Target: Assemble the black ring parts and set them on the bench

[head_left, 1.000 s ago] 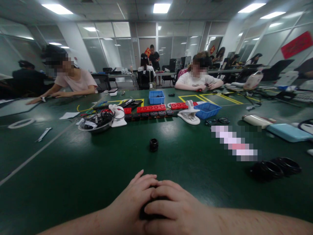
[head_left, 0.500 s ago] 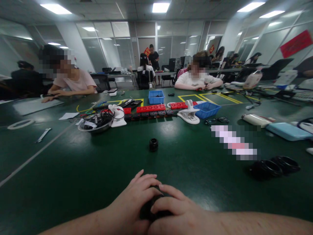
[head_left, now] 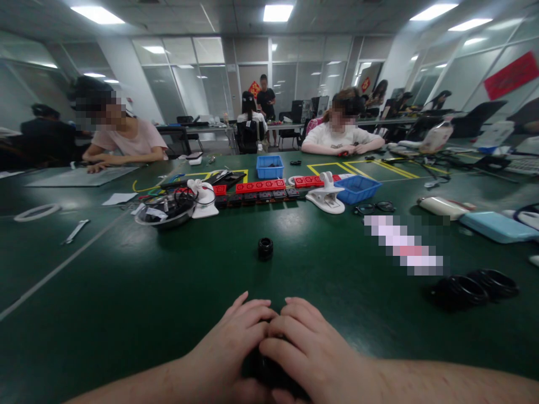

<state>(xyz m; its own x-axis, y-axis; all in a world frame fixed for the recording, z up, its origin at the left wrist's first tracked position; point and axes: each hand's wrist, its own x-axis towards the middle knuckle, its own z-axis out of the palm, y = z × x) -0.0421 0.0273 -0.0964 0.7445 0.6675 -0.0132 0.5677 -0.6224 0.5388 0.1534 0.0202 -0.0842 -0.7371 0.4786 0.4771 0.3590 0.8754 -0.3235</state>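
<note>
My left hand [head_left: 231, 343] and my right hand [head_left: 309, 343] meet at the near edge of view, both curled around a black object [head_left: 272, 367]. Fingers cover most of it, so its kind cannot be made out; a dark, slightly shiny surface shows between the palms. Fingertips of the two hands touch or nearly touch above it. Straight ahead on the green table [head_left: 177, 292] stands a small black ribbed cylinder [head_left: 265, 248] with an open top. To the right lie two larger black ring-shaped parts [head_left: 461, 293], side by side.
Farther back are a metal bowl [head_left: 164, 223] of cables, white clip bases [head_left: 325, 199], red socket strips [head_left: 261, 186] and blue bins [head_left: 357, 189]. Glasses [head_left: 374, 207], a light-blue case [head_left: 501, 226] and a wrench [head_left: 76, 232] lie around. Two people sit across the table.
My right hand's fingers have shifted: the index finger has lifted away from the left fingertips and the hand spreads more over the black object. My left hand stays nearly still.
</note>
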